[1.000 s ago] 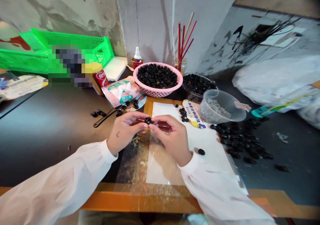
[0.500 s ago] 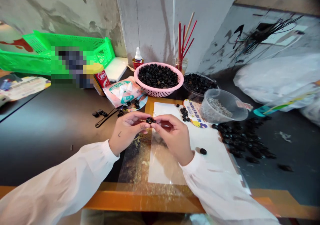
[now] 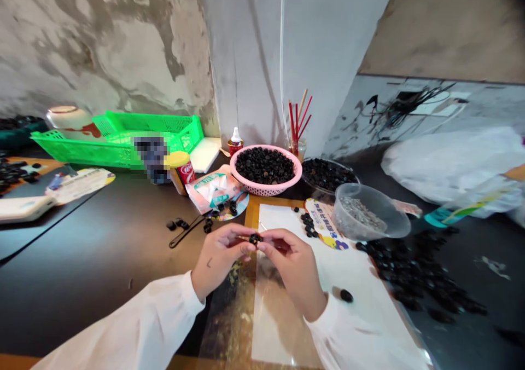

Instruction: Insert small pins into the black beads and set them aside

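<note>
Both my hands meet over the left edge of a white sheet (image 3: 287,219). Between their fingertips is a small, round, shiny black piece (image 3: 256,238), whose exact kind I cannot make out. My left hand (image 3: 219,258) pinches it from the left with thumb and fingers. From the other side my right hand (image 3: 293,266) grips it the same way. A thin pale stick (image 3: 263,225) shows just behind the fingertips. One loose black piece (image 3: 346,295) lies on the sheet beside my right wrist. Several similar black pieces (image 3: 307,225) sit beyond my right hand.
Behind stand a pink basket (image 3: 266,188) of black pieces, a clear tub (image 3: 369,230) of small metal parts and a yellow-lidded canister (image 3: 180,173). A black pile (image 3: 418,271) spreads at right. At left are a black looped tool (image 3: 184,234) and a green crate (image 3: 82,150).
The view has tilted upward, so the table and hands appear lower in the picture. Both hands keep their pinch on the black piece, which looks slightly turned.
</note>
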`<state>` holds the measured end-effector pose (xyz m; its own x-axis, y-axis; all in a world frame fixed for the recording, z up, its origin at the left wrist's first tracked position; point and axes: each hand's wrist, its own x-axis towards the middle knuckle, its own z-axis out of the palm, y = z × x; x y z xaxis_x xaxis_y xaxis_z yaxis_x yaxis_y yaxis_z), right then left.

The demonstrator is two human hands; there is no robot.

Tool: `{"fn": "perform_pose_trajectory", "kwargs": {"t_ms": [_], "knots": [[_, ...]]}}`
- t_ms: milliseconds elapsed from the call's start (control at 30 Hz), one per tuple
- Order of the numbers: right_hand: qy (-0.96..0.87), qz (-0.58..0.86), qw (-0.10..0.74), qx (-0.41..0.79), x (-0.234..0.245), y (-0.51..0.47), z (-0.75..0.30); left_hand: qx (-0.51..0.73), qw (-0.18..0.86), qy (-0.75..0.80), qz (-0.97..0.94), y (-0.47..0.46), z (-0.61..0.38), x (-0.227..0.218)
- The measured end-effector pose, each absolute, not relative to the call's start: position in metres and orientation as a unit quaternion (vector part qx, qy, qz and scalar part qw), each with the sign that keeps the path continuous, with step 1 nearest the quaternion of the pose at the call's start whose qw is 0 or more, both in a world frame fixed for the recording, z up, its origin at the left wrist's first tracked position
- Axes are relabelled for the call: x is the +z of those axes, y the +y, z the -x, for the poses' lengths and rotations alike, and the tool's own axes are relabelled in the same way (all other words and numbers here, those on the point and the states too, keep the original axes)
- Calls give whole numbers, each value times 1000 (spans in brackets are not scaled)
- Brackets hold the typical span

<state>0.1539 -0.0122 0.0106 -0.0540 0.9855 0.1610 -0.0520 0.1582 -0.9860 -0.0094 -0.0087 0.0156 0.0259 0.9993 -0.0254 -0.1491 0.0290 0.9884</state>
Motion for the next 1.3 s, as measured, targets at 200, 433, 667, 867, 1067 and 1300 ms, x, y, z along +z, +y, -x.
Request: {"fn": "perform_pose_trajectory", "kwargs": {"t_ms": [200,433,667,867,1067,1300], "knots": [[-551,440,533,468,10,-12,-155,528,554,438,-472,-8,10,10],[-553,430,539,467,14,-15,-156,533,565,425,-464,-8,12,11],[-529,422,547,493,18,-14,-156,525,568,429,-467,-9,11,10],[-538,421,549,482,19,-14,-156,520,565,430,-476,-8,12,8],[-549,408,552,476,16,-14,-157,514,551,436,-492,-8,11,9],[-550,405,550,480,14,-13,-158,525,518,437,-515,-9,10,11]]}}
